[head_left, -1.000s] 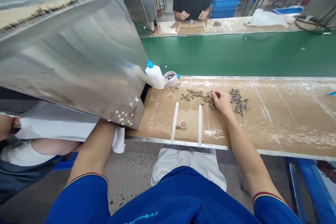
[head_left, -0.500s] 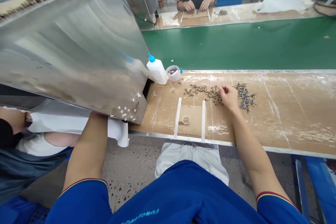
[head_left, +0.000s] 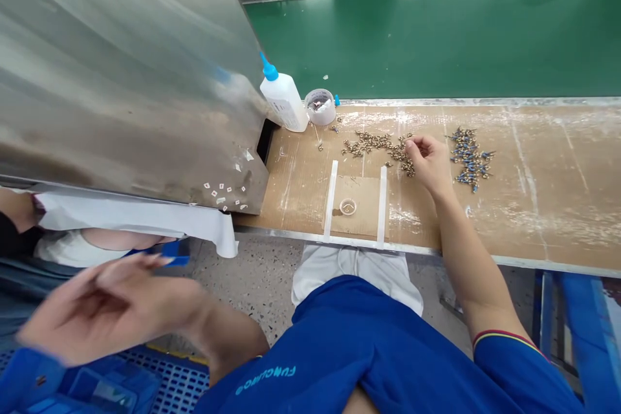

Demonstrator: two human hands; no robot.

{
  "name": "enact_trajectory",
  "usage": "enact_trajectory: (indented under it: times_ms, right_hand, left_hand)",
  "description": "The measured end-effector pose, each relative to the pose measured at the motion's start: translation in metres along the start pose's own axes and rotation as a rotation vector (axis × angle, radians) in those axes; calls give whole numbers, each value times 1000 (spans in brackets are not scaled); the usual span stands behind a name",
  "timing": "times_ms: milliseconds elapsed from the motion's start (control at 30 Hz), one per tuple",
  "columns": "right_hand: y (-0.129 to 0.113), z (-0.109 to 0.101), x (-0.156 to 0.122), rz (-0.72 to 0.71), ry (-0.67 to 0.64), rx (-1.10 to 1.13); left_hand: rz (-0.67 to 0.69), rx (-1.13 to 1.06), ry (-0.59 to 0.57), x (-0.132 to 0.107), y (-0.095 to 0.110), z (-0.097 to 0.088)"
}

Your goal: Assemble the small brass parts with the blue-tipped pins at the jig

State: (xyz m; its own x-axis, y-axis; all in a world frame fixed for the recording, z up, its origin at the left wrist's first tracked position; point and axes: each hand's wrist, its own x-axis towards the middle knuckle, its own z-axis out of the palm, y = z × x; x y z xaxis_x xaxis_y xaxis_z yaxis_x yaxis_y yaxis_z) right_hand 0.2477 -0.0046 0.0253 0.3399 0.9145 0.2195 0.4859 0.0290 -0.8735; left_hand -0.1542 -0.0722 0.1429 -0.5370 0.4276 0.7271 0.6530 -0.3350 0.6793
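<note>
My right hand (head_left: 431, 160) is over the right end of a pile of small brass-coloured metal parts (head_left: 373, 142). Its thumb and forefinger are pinched together, and whatever may be between them is too small to make out. Just right of this hand lies a second pile of similar parts with blue ends (head_left: 469, 158). My left hand (head_left: 107, 314) is off the bench at the lower left, beside the steel housing. Motion smears its fingers, so I cannot make out their grip. A small round clear cup (head_left: 348, 207) sits on a cardboard piece (head_left: 363, 223) between two white strips.
A white bottle with a blue nozzle (head_left: 285, 103) and a tape roll holding scraps (head_left: 320, 108) stand at the bench's back edge. Beyond runs a green belt (head_left: 436, 39). The large steel housing (head_left: 145, 77) blocks the left. Blue crates (head_left: 101, 381) and another person's arm are lower left.
My left hand has come out from beneath the steel housing into view at the lower left. My right hand stays at the brass pile. The view has tilted downward.
</note>
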Motion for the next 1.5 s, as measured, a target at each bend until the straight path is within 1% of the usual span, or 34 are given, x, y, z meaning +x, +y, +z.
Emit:
enact_trajectory:
  times_ms: [33, 67, 100, 133, 167, 200, 233, 300, 333, 400, 433, 467, 533, 600, 767, 900, 967, 1133, 1200, 1300, 1400, 1500]
  right_hand:
    - [-3, 1, -2, -12, -35, 21]
    - [-6, 2, -4, -25, -83, 42]
    - [-9, 3, -6, -41, -146, 59]
    - [-12, 4, -8, -57, -222, 72]
    - [-16, 5, -11, -75, -310, 83]
    - [-19, 7, -15, -94, -404, 93]
    - [-22, 9, -18, -111, -497, 105]
    - [-27, 14, -24, -138, -658, 130]
    - [-29, 17, -27, -146, -724, 147]
    - [-32, 24, -31, -138, -823, 184]
    - [-32, 27, -32, -127, -856, 203]
    - [-32, 29, -33, -112, -879, 221]
    - [-31, 33, -33, -82, -902, 258]
    - [-30, 36, -33, -65, -917, 299]
    - [-32, 42, -39, -49, -947, 326]
    - [-33, 43, -42, -43, -932, 282]
    - [-32, 42, -42, -42, -934, 260]
    - [-29, 44, -41, -141, -899, 246]
    - [-27, 44, -40, -171, -885, 259]
    - [-25, 42, -39, -188, -897, 262]
    - [-24, 40, -38, -208, -907, 246]
    - [-23, 43, -40, -270, -901, 231]
  left_hand:
    - [199, -76, 149, -14, -1, 6]
    - [271, -124, -6, -27, -2, 18]
    - [243, -192, -249, -39, -3, 35]
    - [141, -254, -527, -50, -4, 56]
    - [19, -337, -737, -59, -5, 81]
    - [-89, -427, -895, -66, -6, 106]
    - [-171, -508, -999, -73, -7, 132]
    - [-233, -629, -1179, -85, -11, 180]
    - [-261, -684, -1272, -91, -12, 200]
    - [-367, -776, -1474, -103, -16, 230]
    - [-441, -811, -1552, -109, -18, 240]
    - [-519, -840, -1606, -114, -20, 247]
    - [-658, -874, -1650, -123, -24, 252]
    - [-740, -889, -1671, -128, -27, 251]
    - [-809, -970, -1762, -128, -32, 242]
    - [-856, -1050, -1747, -128, -34, 241]
    - [-866, -1053, -1745, -128, -35, 241]
    - [-818, -955, -1851, -128, -32, 240]
    - [-799, -930, -1836, -128, -31, 240]
    - [-781, -909, -1795, -127, -31, 240]
    - [-780, -898, -1803, -127, -31, 239]
    - [-784, -901, -1813, -127, -31, 239]
